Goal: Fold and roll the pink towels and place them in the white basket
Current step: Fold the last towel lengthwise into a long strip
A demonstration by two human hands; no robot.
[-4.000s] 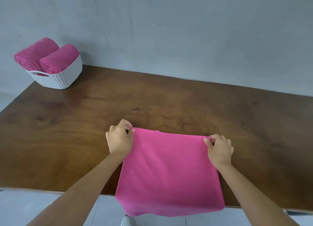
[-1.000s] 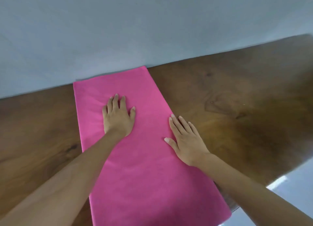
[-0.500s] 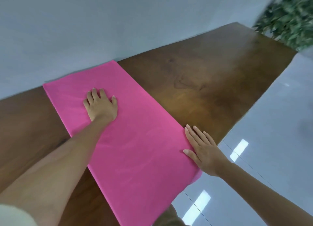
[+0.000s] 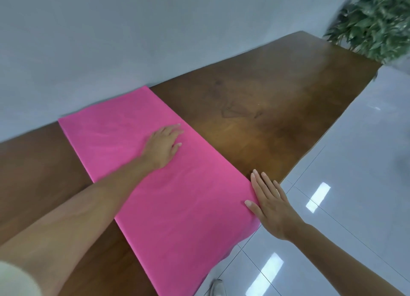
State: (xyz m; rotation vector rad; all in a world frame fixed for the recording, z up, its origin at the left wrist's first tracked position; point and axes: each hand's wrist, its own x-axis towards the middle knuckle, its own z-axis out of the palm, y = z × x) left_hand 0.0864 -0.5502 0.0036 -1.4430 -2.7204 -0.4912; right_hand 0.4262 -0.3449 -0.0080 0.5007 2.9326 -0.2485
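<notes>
Towel: the pink towel lies flat as a long folded strip on the wooden counter, its near end hanging over the counter edge.
Left hand: the left hand rests flat on the middle of the towel, fingers spread, no grip on the cloth.
Right hand: the right hand lies open at the towel's right edge, near the counter edge, pinching nothing.
Basket: not in view.
Risk: the hanging end may pull the strip off the counter if both palms lift together; wrinkles under the left palm may make a crooked roll.
</notes>
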